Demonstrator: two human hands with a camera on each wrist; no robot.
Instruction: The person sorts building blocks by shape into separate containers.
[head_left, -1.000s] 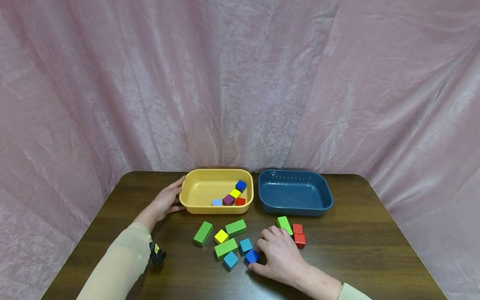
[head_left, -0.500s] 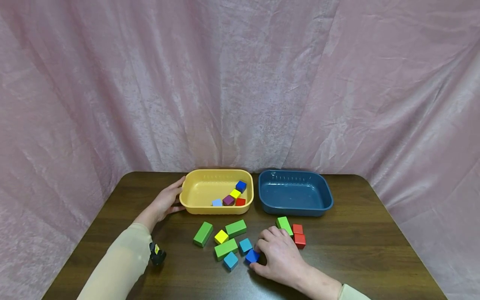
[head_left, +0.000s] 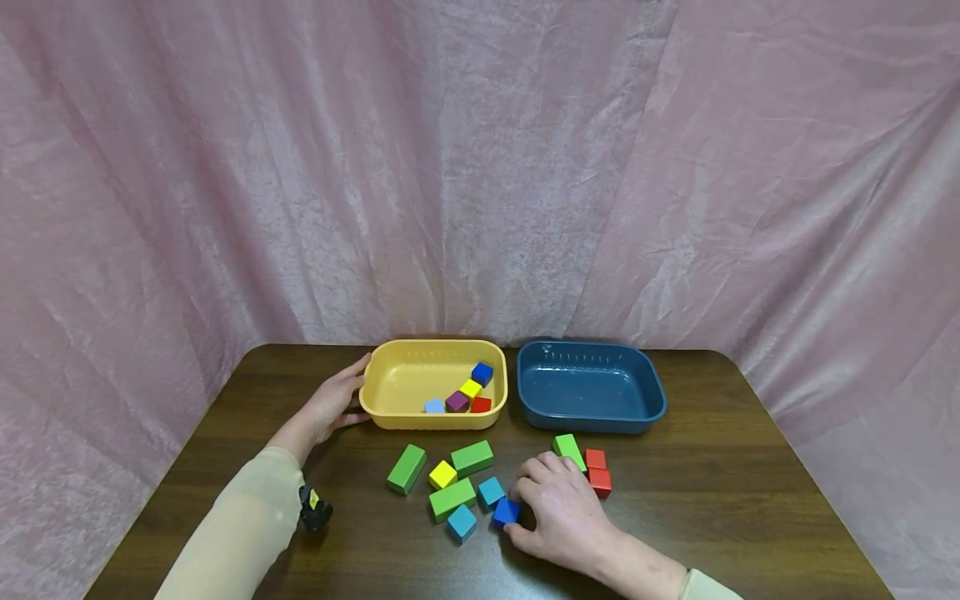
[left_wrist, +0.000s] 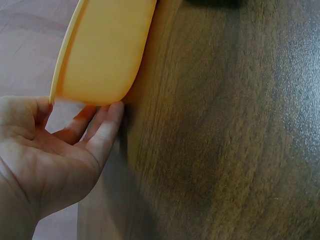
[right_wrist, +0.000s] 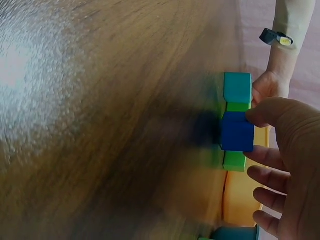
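Note:
In the head view my left hand rests against the left end of a yellow plastic basin. Its fingers lie fairly straight along the outer wall, with the thumb near the rim. Several coloured blocks sit inside that basin. My right hand pinches a dark blue cube between thumb and index finger, low over the table; the other fingers are spread. Just left of this cube lie two teal cubes, one nearer the basin and one nearer me.
Three green blocks and a yellow cube lie in front of the yellow basin. A light green block and two red cubes lie beyond my right hand. A dark blue basin stands right of the yellow one.
The dark blue cube has shifted slightly to the right, and my right thumb has moved a little with it. My left hand and both basins look unmoved.

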